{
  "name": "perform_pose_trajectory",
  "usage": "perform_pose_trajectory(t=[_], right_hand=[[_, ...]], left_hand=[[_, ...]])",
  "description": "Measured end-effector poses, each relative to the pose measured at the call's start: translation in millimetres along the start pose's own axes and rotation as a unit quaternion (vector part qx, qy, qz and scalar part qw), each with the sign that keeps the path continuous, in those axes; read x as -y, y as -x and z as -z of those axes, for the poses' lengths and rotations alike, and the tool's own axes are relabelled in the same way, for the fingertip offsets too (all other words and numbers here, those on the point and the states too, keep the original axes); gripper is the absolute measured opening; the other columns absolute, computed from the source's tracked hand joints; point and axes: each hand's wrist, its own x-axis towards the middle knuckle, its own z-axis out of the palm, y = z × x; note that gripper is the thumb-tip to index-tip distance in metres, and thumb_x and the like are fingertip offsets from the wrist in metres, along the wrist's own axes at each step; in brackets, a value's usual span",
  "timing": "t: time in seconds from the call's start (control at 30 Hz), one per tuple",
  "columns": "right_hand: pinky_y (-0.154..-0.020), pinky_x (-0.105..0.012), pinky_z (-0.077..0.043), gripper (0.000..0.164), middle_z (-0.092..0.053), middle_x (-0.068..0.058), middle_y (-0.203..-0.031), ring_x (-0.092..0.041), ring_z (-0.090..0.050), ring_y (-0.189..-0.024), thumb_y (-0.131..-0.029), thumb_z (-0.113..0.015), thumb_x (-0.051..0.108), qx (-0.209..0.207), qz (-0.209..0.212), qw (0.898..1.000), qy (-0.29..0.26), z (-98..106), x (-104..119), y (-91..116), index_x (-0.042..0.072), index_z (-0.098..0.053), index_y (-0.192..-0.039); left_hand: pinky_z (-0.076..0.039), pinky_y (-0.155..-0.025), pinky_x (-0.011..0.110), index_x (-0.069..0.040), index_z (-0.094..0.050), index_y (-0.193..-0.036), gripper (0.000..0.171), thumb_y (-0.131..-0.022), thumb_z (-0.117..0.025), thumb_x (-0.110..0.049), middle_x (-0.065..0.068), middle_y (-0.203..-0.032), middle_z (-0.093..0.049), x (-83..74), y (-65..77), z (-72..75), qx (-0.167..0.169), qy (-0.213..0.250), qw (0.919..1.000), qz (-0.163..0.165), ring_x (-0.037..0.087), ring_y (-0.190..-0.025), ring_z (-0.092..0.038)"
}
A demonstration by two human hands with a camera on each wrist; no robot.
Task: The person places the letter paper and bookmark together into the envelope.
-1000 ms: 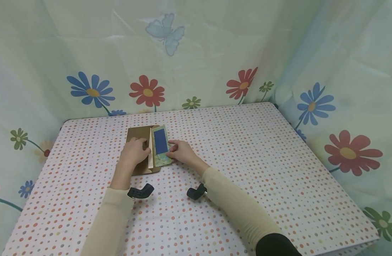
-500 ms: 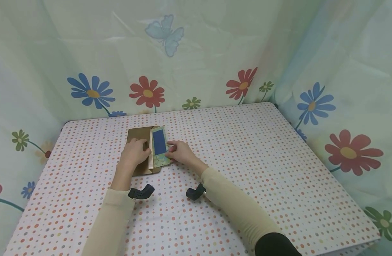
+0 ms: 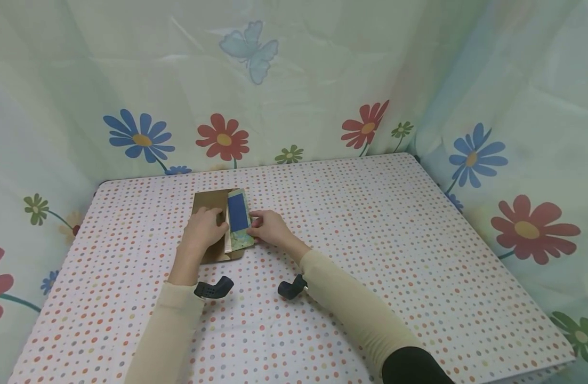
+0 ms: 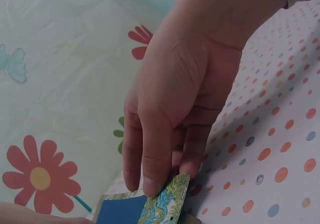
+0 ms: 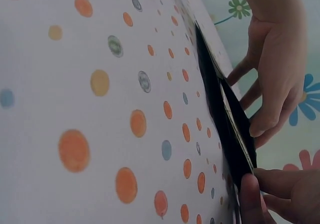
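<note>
A flat brown cardboard box (image 3: 211, 199) lies on the dotted cloth left of the table's middle. Along its right side run a narrow cream strip (image 3: 228, 244) and a green patterned panel (image 3: 243, 240) with a blue rectangle. My left hand (image 3: 202, 228) bends over the brown part, thumb at the cream strip and fingers curled down on the cardboard. In the left wrist view that thumb is right at the edge of the patterned panel. My right hand (image 3: 271, 228) pinches the panel's right edge between thumb and fingers. The dark underside shows in the right wrist view.
The white dotted cloth (image 3: 370, 240) covers the whole table. Behind it and along the sides hang curtains (image 3: 322, 64) printed with flowers and a butterfly. Each wrist carries a black camera mount (image 3: 214, 288).
The patterned panel has shifted slightly left over the box, with my right hand following it. My left hand keeps its place on the cardboard. The head view has swung a little.
</note>
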Motion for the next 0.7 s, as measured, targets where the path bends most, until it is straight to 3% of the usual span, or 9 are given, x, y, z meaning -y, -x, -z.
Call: perform_pose_trajectory(t=[0.3, 0.7], right_hand=[[-0.059, -0.019, -0.054, 0.056, -0.065, -0.007, -0.1, -0.007, -0.062, -0.061, -0.086, -0.068, 0.012, 0.001, 0.015, 1.0, 0.012, -2.7, 1.6, -1.7, 0.007, -0.049, -0.138], [-0.057, -0.019, -0.053, 0.057, -0.065, -0.006, -0.094, -0.007, -0.061, -0.056, -0.087, -0.067, 0.011, 0.01, 0.024, 1.0, 0.01, -8.1, 3.0, -4.5, 0.005, -0.047, -0.14]], left_hand=[[-0.041, -0.1, 0.057, -0.003, -0.047, -0.138, 0.053, -0.092, -0.052, -0.027, 0.026, -0.137, -0.044, -4.1, 3.3, 1.8, -0.019, -0.002, 0.9998, -0.001, 0.046, -0.124, -0.045], [-0.04, -0.1, 0.058, -0.002, -0.045, -0.139, 0.054, -0.092, -0.051, -0.028, 0.028, -0.137, -0.044, -0.5, 0.9, 1.5, -0.009, -0.001, 0.9999, -0.014, 0.048, -0.124, -0.044]])
